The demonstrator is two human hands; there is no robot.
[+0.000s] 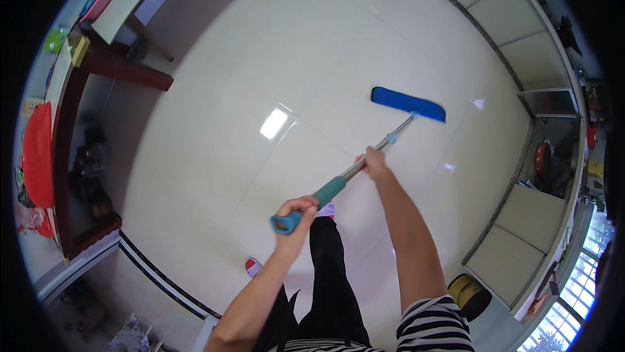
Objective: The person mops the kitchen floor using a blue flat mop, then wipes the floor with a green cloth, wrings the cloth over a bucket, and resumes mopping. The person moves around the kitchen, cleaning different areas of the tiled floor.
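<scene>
A flat mop's blue head point(408, 103) rests on the glossy tile floor point(210, 122), ahead of me and to the right. Its metal pole point(352, 170) slopes back towards my body. My left hand point(299, 213) grips the pole's upper end, at the green foam sleeve point(329, 192) just beyond the blue end cap point(286, 223). Farther down, my right hand point(374, 162) is closed around the bare metal, short of a light-blue collar point(391, 138).
Cabinets point(527, 54) line the right side, with a yellow-and-black bin point(469, 296) at their near end. A dark-red wooden table point(124, 70) stands left, carrying a red basin point(38, 156). Behind it is a light-topped table point(132, 3). A door track point(163, 274) crosses the lower left.
</scene>
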